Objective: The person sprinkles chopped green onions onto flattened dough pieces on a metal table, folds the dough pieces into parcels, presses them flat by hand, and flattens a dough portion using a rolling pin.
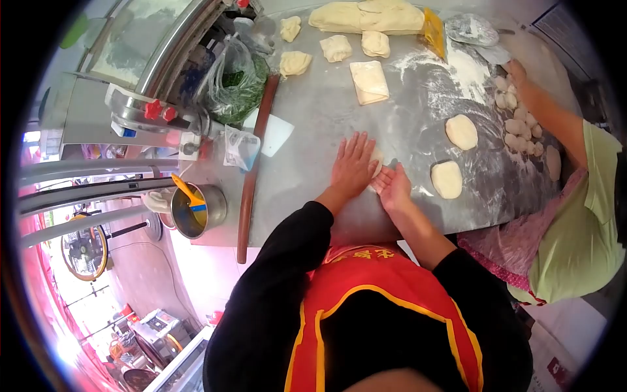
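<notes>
My left hand (353,164) lies flat, fingers stretched out, over the left side of a small piece of dough (377,159) on the metal table. Palm turned partly up, my right hand (393,187) rests against the near edge of that dough with its fingers loosely extended. Much of the piece is hidden beneath my hands. Beyond them lies a folded square of dough (369,83). To the right sit two flattened dough rounds, one farther (462,132) and one nearer (447,179).
A long dough roll (366,16) and a yellow scraper (434,32) lie at the back. On the left are a wooden rolling pin (256,176), a bag of greens (236,81) and a metal pot (212,209). A co-worker's hand (516,70) is beside small dough balls (520,130).
</notes>
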Motion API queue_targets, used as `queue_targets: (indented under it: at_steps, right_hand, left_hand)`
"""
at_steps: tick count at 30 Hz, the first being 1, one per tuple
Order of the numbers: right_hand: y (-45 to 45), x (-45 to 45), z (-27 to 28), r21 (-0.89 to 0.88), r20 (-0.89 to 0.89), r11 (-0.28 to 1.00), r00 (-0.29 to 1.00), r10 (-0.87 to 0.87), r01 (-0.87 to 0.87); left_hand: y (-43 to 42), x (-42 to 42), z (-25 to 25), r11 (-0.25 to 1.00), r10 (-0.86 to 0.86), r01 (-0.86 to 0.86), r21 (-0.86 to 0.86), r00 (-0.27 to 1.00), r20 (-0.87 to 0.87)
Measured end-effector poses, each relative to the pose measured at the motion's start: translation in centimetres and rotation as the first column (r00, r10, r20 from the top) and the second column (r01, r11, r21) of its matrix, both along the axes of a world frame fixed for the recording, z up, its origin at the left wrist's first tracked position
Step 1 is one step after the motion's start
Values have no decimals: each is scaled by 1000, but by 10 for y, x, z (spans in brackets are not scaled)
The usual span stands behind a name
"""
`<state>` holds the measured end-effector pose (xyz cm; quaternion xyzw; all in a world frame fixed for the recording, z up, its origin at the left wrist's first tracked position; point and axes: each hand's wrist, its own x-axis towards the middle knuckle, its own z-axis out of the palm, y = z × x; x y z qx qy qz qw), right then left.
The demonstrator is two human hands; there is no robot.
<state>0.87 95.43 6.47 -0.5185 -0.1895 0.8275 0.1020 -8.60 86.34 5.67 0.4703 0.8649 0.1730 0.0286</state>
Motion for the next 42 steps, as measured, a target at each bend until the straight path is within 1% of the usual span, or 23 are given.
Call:
queue_targets:
  at_steps: [3,4,6,9,12,13,15,19,20,22,23,25,26,28,31,32,34,35,36,37,39,40,42]
  right_hand:
    - [-5,-11,-18,67,-76,997,996,39,-34]
    - [4,-10,-14,57,-56,984,984,171,-168]
    - [44,-6,0,38,-23,908,908,418,-418]
    - [89,-6,-8,280,65,883,925,374,-377]
    - [71,-39,7,162,133,935,946,297,-316]
    - [69,-40,0,190,137,910,927,348,-369]
    - [61,-40,-13,248,146,846,882,449,-472]
    - [68,-50,-14,260,216,796,837,503,-546]
    - [74,-55,-15,379,302,678,777,552,-630]
    - [79,-58,-11,537,494,366,636,593,-760]
    - [71,-57,-9,652,426,318,680,597,-688]
    - [55,-59,-2,846,264,224,745,612,-484]
    - [49,-53,-16,898,296,61,700,650,-436]
    - [44,-26,-26,849,396,61,708,584,-525]
    - [24,20,-13,788,521,29,691,501,-615]
    - [20,28,-3,769,559,15,683,470,-639]
    - [15,14,10,849,525,-270,782,336,-454]
    - [11,0,14,839,483,-417,831,277,-349]
    - [8,-13,13,835,475,-453,824,307,-313]
    - [3,-18,4,803,513,-489,813,276,-341]
    - [-6,-27,-14,735,578,-552,789,208,-393]
    - [-6,-28,-11,737,621,-501,748,236,-454]
    - [-2,-27,-19,755,610,-492,738,288,-433]
  left_hand:
    - [2,-4,5,1000,7,-6,-27,1000,13]
    - [2,-4,7,999,2,-2,-32,1000,19]
    - [3,-3,5,1000,5,-5,-15,1000,14]
    - [3,-1,3,1000,12,-12,-5,1000,7]
    - [5,-1,9,999,5,-5,-51,1000,-1]
    - [5,-2,11,997,3,-3,-80,1000,-3]
    - [4,-4,13,998,2,-3,-69,1000,-4]
    - [5,-3,12,999,7,-7,-31,1000,23]
    - [5,-7,7,1000,3,-3,1,1000,18]
    - [-1,-7,-4,998,6,-7,56,1000,23]
    - [-7,-6,-6,984,117,-127,126,990,85]
    - [-21,-12,-7,901,310,-358,245,926,214]
    - [-32,-12,-3,876,357,-436,205,873,332]
    - [-57,-4,7,817,434,-568,96,718,544]
    - [-76,10,13,808,340,-581,95,591,731]
    - [-76,11,14,822,336,-559,104,624,705]
    - [-63,11,14,852,313,-507,128,691,652]
    - [-53,9,11,867,306,-472,160,758,576]
    - [-44,8,4,880,300,-436,186,817,493]
    - [-37,6,-3,894,293,-399,205,866,405]
    - [-27,-1,-16,916,285,-388,100,807,517]
    - [-24,-5,-13,925,283,-376,50,771,570]
    - [-24,-7,-8,933,284,-361,14,756,590]
